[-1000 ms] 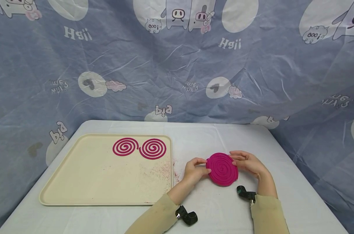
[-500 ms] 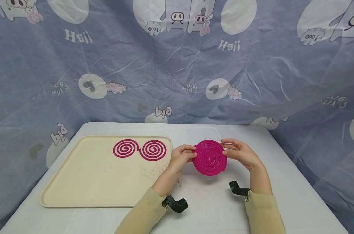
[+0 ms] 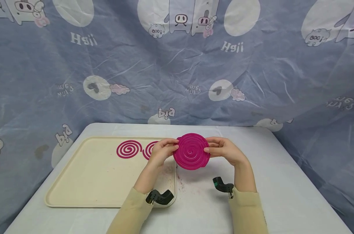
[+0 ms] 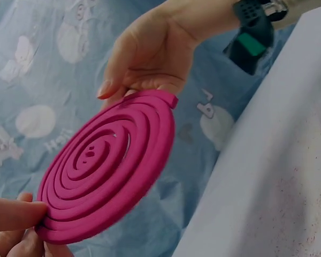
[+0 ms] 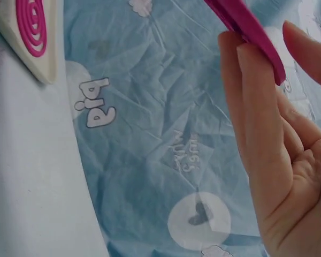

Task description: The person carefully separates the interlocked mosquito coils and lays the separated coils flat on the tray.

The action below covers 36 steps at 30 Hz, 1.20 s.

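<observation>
A magenta mosquito coil [image 3: 191, 156], a tightly packed spiral disc, is held up above the table, its face toward the head camera. My left hand [image 3: 162, 152] pinches its left edge, thumb in front. In the left wrist view that left hand [image 4: 16, 230] grips the near rim of the coil [image 4: 144, 166]. At the opposite edge is my right hand [image 3: 226, 151]. In the right wrist view, straight fingers [image 5: 259, 91] touch the coil's back, and the thumb stands a little apart. Two opened-out coils lie on the beige tray: a left one [image 3: 128, 149] and a right one [image 3: 147, 150], partly hidden by my left hand.
The beige tray [image 3: 86, 182] fills the left of the white table [image 3: 282, 195]. Reddish crumbs [image 3: 180, 185] are scattered at its right edge. A blue printed cloth [image 3: 165, 65] hangs behind. Each sleeve carries a black camera mount, such as the right one [image 3: 222, 185].
Both hands have lifted the packed coil off the table and moved it left toward the tray. My left hand now covers part of the right coil on the tray.
</observation>
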### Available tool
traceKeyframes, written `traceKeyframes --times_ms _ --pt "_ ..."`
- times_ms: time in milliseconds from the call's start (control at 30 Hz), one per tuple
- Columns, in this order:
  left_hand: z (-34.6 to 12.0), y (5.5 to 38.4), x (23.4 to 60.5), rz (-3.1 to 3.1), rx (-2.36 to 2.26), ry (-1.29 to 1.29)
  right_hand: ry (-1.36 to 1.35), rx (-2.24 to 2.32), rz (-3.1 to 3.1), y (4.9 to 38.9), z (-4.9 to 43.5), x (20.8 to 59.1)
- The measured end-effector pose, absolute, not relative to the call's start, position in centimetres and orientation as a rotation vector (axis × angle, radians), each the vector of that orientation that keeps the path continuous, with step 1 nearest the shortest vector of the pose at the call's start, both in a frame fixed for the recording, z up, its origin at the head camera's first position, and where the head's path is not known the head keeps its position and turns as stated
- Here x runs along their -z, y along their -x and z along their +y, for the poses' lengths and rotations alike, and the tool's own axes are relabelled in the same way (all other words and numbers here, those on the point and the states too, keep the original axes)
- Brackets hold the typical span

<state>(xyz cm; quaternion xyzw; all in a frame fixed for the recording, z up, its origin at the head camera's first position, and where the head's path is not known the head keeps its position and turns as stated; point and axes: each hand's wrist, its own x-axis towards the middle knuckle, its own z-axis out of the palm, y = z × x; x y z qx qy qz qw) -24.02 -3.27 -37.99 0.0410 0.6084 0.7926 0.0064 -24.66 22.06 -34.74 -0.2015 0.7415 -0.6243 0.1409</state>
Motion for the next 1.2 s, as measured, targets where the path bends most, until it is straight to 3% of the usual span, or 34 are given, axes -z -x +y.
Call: traceKeyframes --times_ms 300,667,1000,1200 --pt "-4.7 24.9 39.3 2.033 -2.477 -0.143 0.621 1.768 2.164 24.7 18.6 35.8" --pt "-4.0 24.1 39.8 2.601 -1.913 -0.249 0.469 1.779 2.489 23.4 13.6 36.6" --pt "-3.7 24.2 39.9 2.381 -2.252 -0.262 0.429 1.898 2.573 22.6 11.3 37.1" --pt "-4.1 24.3 39.2 1.938 -2.555 -0.209 0.626 2.151 2.403 22.5 10.9 37.1"
